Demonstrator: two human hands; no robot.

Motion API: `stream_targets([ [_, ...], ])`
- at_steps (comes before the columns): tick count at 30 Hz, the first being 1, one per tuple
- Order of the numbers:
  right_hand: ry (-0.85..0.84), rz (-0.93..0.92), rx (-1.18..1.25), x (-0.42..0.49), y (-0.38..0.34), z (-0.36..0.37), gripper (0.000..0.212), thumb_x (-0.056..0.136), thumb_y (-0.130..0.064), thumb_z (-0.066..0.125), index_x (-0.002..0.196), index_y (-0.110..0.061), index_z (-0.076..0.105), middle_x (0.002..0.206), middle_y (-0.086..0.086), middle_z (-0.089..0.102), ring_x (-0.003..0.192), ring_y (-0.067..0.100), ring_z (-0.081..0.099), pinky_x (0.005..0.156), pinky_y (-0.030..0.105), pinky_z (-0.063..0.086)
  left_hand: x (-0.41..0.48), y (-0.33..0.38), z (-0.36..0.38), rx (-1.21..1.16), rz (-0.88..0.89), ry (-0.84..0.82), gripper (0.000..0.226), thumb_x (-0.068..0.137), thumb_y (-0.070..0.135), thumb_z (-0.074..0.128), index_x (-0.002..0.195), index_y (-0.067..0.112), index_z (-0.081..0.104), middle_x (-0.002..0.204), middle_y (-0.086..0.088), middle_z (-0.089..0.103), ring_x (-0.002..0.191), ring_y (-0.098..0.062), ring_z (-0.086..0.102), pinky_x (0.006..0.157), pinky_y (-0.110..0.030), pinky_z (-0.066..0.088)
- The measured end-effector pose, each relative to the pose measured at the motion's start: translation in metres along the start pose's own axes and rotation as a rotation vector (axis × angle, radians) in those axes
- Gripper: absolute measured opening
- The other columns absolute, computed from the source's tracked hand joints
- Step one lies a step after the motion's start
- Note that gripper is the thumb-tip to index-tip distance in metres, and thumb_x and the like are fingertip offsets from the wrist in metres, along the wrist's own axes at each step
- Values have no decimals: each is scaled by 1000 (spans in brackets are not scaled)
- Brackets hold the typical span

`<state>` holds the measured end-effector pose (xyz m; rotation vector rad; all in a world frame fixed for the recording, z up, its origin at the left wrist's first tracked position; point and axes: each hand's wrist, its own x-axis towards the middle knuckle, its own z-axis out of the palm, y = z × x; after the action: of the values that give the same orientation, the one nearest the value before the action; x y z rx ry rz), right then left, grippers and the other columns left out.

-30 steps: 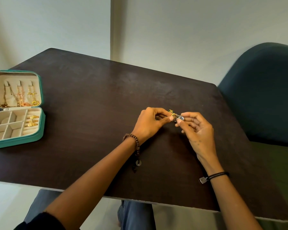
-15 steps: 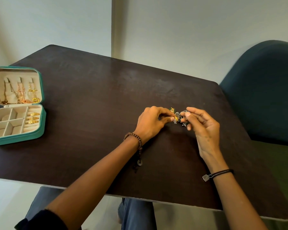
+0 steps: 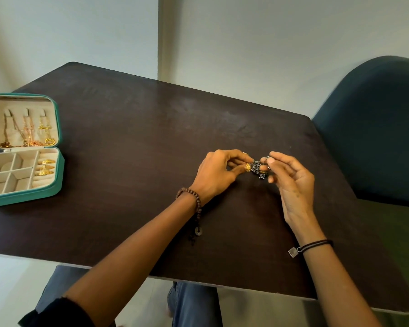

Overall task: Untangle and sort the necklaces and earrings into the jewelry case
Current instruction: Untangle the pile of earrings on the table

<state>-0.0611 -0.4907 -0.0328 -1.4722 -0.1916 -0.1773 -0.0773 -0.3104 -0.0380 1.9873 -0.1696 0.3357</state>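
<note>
Both your hands pinch the tangled earrings (image 3: pixel 257 168) between them: left hand (image 3: pixel 216 172) on gold, right hand (image 3: pixel 293 182) on dark.

There is one table (image 3: pixel 139 138), one chair (image 3: pixel 376 126), one jewelry case (image 3: pixel 24 199) with three necklaces (image 3: pixel 25 131) in its lid and three gold pieces (image 3: pixel 46 167) in its base, one left hand (image 3: pixel 216 172), one right hand (image 3: pixel 291 180), one beaded bracelet (image 3: pixel 194 197), one cord bracelet (image 3: pixel 316 244), and one earring tangle (image 3: pixel 257 168) whose pieces cannot be counted.
</note>
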Motion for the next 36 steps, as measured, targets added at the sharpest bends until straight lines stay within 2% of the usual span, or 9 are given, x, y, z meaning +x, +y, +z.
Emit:
stream_targets([
  [4, 18, -21, -67, 0, 3, -1, 22, 93, -8, 71, 114, -3, 71, 100, 12, 77, 85, 15, 70, 60, 21, 50, 0, 2, -1, -20, -16, 12, 16, 87, 23, 75, 102, 27, 76, 94, 20, 71, 80, 1, 69, 80, -28, 59],
  [7, -2, -26, -195, -1, 5, -1, 19, 92, -16, 74, 110, -13, 74, 98, 6, 77, 72, 4, 62, 63, 23, 47, 0, 2, -2, -33, -47, 30, 12, 87, 27, 75, 99, 27, 77, 91, 19, 73, 77, 2, 69, 78, -28, 60],
  [10, 1, -48, -316, -2, 7, -1, 15, 92, -25, 75, 107, -24, 76, 99, -4, 78, 84, 3, 68, 76, 26, 51, -1, 2, -1, -25, -76, 37, 11, 87, 27, 75, 97, 25, 78, 84, 14, 75, 74, 3, 69, 76, -27, 60],
  [12, 5, -83, -399, -3, 7, -2, 15, 92, -29, 75, 107, -27, 75, 101, -8, 76, 95, 4, 69, 80, 23, 53, -1, 3, -1, -28, -91, 41, 11, 86, 26, 76, 96, 23, 79, 83, 11, 76, 72, 3, 69, 76, -27, 61],
  [15, 4, -190, -571, -6, 5, -1, 16, 93, -31, 73, 109, -28, 74, 105, -11, 68, 92, 1, 61, 71, 13, 50, -1, 3, -2, -44, -112, 51, 12, 85, 26, 77, 96, 21, 80, 79, 10, 76, 70, 0, 70, 74, -26, 61],
  [19, -51, -305, -559, -12, 0, 3, 10, 94, -29, 73, 103, -25, 76, 101, -10, 70, 91, 11, 66, 71, 32, 56, -4, 4, -4, -47, -131, 60, 11, 85, 25, 77, 95, 20, 80, 71, 10, 73, 64, -2, 70, 67, -21, 59],
  [23, -115, -357, -570, -16, -1, 8, 15, 91, -28, 78, 104, -21, 79, 101, -9, 75, 94, 14, 71, 73, 41, 60, -7, 7, -6, -31, -126, 60, 11, 85, 21, 77, 95, 19, 80, 74, 9, 75, 65, -1, 70, 70, -21, 60],
  [29, -175, -383, -605, -34, -5, 20, 15, 93, -23, 75, 107, -23, 79, 106, -11, 75, 104, 6, 69, 84, 32, 59, -28, 14, -21, 37, -91, 88, 14, 86, 23, 76, 99, 19, 79, 85, 6, 77, 72, 1, 70, 74, -26, 61],
  [36, -310, -375, -496, -60, -29, 63, 20, 90, -22, 77, 109, -17, 78, 105, -8, 76, 97, 10, 72, 84, 23, 58, -73, 25, -67, 59, -44, 255, 17, 87, 22, 75, 104, 17, 78, 87, 5, 77, 74, 0, 71, 77, -24, 60],
])
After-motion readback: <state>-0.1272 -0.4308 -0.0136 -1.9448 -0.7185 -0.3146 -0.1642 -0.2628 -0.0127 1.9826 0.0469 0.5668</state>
